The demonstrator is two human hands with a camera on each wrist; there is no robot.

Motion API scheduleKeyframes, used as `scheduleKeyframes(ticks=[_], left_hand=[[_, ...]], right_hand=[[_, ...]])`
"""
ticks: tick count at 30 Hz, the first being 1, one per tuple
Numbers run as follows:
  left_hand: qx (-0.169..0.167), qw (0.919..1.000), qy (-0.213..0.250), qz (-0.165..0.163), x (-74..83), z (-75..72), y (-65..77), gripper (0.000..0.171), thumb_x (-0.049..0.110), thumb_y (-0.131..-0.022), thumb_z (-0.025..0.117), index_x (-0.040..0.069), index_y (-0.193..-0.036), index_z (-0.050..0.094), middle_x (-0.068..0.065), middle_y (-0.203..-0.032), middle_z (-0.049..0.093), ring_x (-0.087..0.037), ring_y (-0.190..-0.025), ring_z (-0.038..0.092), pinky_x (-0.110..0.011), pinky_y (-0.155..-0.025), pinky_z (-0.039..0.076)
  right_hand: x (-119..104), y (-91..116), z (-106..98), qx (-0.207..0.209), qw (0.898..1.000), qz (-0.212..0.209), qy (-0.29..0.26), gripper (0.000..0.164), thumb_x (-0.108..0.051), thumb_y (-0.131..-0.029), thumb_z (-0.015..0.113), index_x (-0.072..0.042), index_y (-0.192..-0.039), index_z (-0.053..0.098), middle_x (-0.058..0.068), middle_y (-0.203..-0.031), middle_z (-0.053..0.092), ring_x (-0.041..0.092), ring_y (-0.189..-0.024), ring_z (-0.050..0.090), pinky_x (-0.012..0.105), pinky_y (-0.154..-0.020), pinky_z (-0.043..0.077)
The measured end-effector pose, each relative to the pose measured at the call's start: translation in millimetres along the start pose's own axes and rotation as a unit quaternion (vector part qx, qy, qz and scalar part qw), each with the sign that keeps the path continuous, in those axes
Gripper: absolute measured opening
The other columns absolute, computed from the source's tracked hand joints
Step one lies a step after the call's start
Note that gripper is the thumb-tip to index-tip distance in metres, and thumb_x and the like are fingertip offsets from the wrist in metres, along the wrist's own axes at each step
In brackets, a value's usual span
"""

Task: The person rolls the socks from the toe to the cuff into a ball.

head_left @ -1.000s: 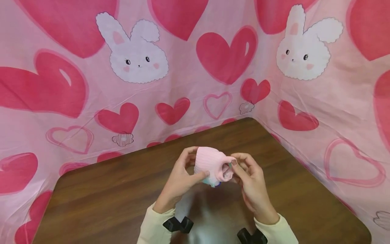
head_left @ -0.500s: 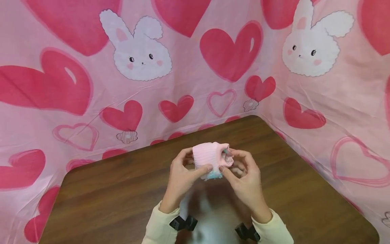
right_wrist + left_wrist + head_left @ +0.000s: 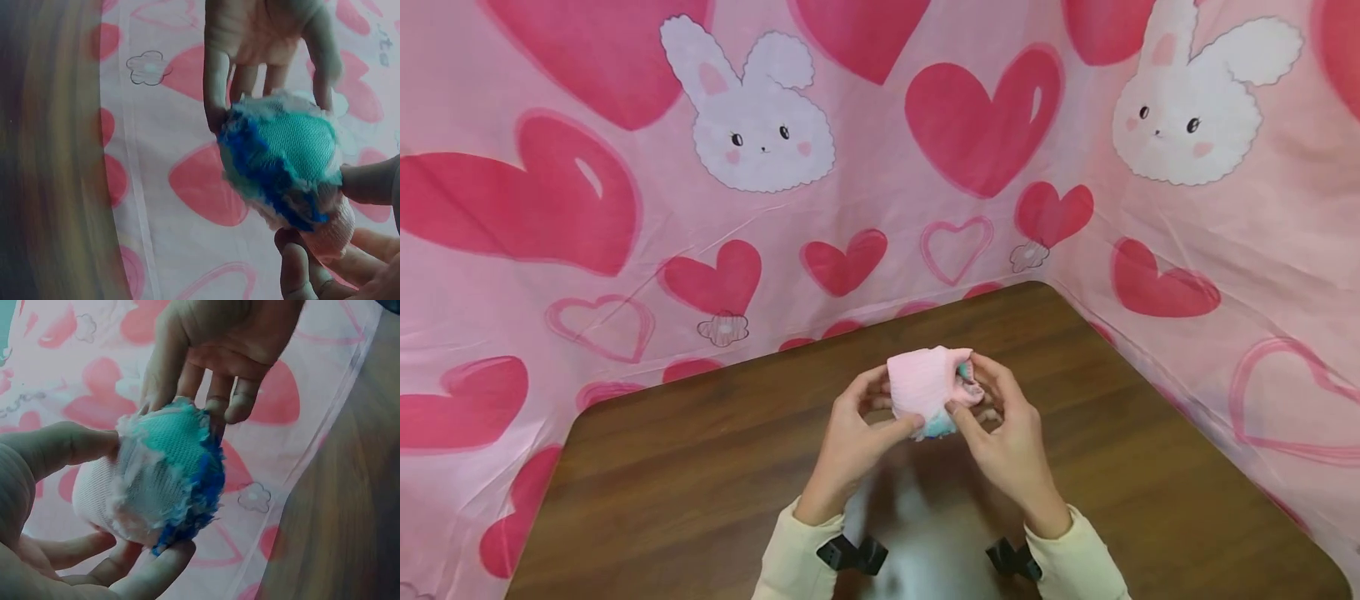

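Observation:
Between both hands, above the table, is a balled-up pink ribbed knit sock (image 3: 917,383). Its left hand side is held by my left hand (image 3: 850,446), thumb in front and fingers behind. My right hand (image 3: 1018,446) pinches the other end, where a rolled edge leaves a gap showing teal and greyish fabric inside. In the left wrist view, the underside of the sock (image 3: 150,481) shows pale mesh, a teal patch and fuzzy loose threads, with a blue frayed strip. The right wrist view shows the same teal and blue side of the sock (image 3: 297,147).
A dark brown wooden table (image 3: 700,467) with rounded corners lies below the hands. Pink cloth (image 3: 865,192) printed with hearts and bunnies hangs behind and along the right. Black cameras (image 3: 853,554) sit at both wrists, by the cream sleeves (image 3: 797,554).
The sock has been turned, so its ribbed side faces more forward and the rolled opening sits higher. My right thumb has moved from the opening's edge down to the sock's lower front.

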State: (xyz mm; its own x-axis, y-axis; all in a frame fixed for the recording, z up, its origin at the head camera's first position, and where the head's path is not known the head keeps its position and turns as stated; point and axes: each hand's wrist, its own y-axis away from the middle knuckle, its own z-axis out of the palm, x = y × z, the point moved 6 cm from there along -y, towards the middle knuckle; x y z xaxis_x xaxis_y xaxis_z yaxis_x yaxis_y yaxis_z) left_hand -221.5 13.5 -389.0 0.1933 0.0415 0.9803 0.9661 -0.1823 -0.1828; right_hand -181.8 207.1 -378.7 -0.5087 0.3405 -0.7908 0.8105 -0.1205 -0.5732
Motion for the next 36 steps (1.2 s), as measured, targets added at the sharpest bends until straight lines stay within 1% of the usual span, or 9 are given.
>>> scheduleKeyframes(ticks=[4, 9, 16, 19, 22, 25, 28, 31, 36], left_hand=[[-0.006, 0.9998, 0.005, -0.016, -6.4, -3.6, 1.1, 0.075, 0.011, -0.075, 0.088, 0.010, -0.141, 0.052, -0.012, -0.115, 0.063, -0.030, -0.100, 0.062, -0.045, -0.083, 0.055], [0.008, 0.9982, -0.055, -0.023, -14.3, -9.3, 4.2, 0.079, 0.020, -0.075, 0.090, 0.017, -0.144, 0.051, -0.010, -0.109, 0.068, -0.025, -0.095, 0.068, -0.035, -0.074, 0.058], [0.019, 0.9909, -0.128, -0.035, -32.5, -12.3, 1.2, 0.073, 0.025, -0.079, 0.088, 0.005, -0.140, 0.054, -0.010, -0.101, 0.071, -0.020, -0.084, 0.072, -0.033, -0.069, 0.058], [0.011, 0.9867, -0.156, -0.043, -45.3, -12.4, -1.7, 0.070, 0.027, -0.081, 0.086, 0.002, -0.138, 0.054, -0.010, -0.097, 0.071, -0.019, -0.080, 0.072, -0.033, -0.066, 0.058], [0.006, 0.9821, -0.178, -0.061, -61.5, -12.4, -2.9, 0.069, 0.030, -0.081, 0.086, 0.001, -0.135, 0.055, -0.008, -0.091, 0.070, -0.017, -0.073, 0.069, -0.032, -0.062, 0.056], [0.003, 0.9792, -0.185, -0.083, -77.6, -12.1, -1.7, 0.071, 0.031, -0.080, 0.086, -0.002, -0.133, 0.054, -0.007, -0.086, 0.068, -0.016, -0.067, 0.065, -0.033, -0.057, 0.054], [-0.005, 0.9793, -0.173, -0.106, -90.6, -10.5, 0.8, 0.070, 0.029, -0.080, 0.087, -0.004, -0.132, 0.053, -0.006, -0.083, 0.067, -0.017, -0.062, 0.062, -0.033, -0.054, 0.053], [-0.011, 0.9805, -0.160, -0.113, -98.0, -8.4, 1.9, 0.068, 0.028, -0.081, 0.086, -0.003, -0.131, 0.053, -0.006, -0.083, 0.066, -0.017, -0.064, 0.062, -0.032, -0.056, 0.053], [-0.009, 0.9810, -0.162, -0.106, -100.3, -6.0, 0.0, 0.067, 0.030, -0.080, 0.087, 0.002, -0.131, 0.053, -0.005, -0.085, 0.066, -0.018, -0.070, 0.062, -0.033, -0.058, 0.053]], right_hand=[[7, -3, 2, -0.014, 0.999, 0.007, 0.030, 0.064, 0.002, -0.081, 0.081, -0.008, -0.139, 0.056, 0.008, -0.122, 0.069, 0.017, -0.082, 0.062, 0.022, -0.062, 0.051], [15, 0, 10, -0.034, 0.998, 0.006, 0.058, 0.062, -0.001, -0.080, 0.082, -0.004, -0.137, 0.059, 0.010, -0.118, 0.070, 0.016, -0.082, 0.062, 0.027, -0.065, 0.052], [29, 8, 33, -0.133, 0.986, -0.012, 0.098, 0.061, -0.012, -0.076, 0.088, -0.003, -0.131, 0.064, 0.009, -0.129, 0.064, 0.015, -0.092, 0.064, 0.033, -0.075, 0.056], [42, 8, 41, -0.165, 0.980, 0.020, 0.111, 0.057, -0.012, -0.077, 0.088, -0.003, -0.129, 0.066, 0.009, -0.127, 0.065, 0.016, -0.089, 0.061, 0.033, -0.075, 0.055], [57, 11, 46, -0.193, 0.973, 0.070, 0.101, 0.055, -0.009, -0.079, 0.086, -0.004, -0.129, 0.066, 0.008, -0.119, 0.066, 0.018, -0.084, 0.056, 0.032, -0.072, 0.051], [71, 17, 52, -0.222, 0.965, 0.115, 0.084, 0.053, -0.008, -0.081, 0.083, -0.004, -0.131, 0.065, 0.007, -0.111, 0.064, 0.020, -0.082, 0.051, 0.030, -0.068, 0.046], [82, 23, 56, -0.243, 0.958, 0.136, 0.075, 0.052, -0.008, -0.083, 0.082, -0.003, -0.131, 0.064, 0.009, -0.115, 0.064, 0.021, -0.085, 0.052, 0.031, -0.070, 0.046], [90, 27, 58, -0.247, 0.955, 0.146, 0.071, 0.053, -0.008, -0.083, 0.082, -0.003, -0.132, 0.063, 0.011, -0.126, 0.063, 0.022, -0.089, 0.052, 0.033, -0.074, 0.046], [94, 27, 54, -0.226, 0.959, 0.156, 0.065, 0.055, -0.006, -0.080, 0.084, -0.005, -0.131, 0.064, 0.010, -0.122, 0.064, 0.023, -0.085, 0.052, 0.031, -0.069, 0.045]])
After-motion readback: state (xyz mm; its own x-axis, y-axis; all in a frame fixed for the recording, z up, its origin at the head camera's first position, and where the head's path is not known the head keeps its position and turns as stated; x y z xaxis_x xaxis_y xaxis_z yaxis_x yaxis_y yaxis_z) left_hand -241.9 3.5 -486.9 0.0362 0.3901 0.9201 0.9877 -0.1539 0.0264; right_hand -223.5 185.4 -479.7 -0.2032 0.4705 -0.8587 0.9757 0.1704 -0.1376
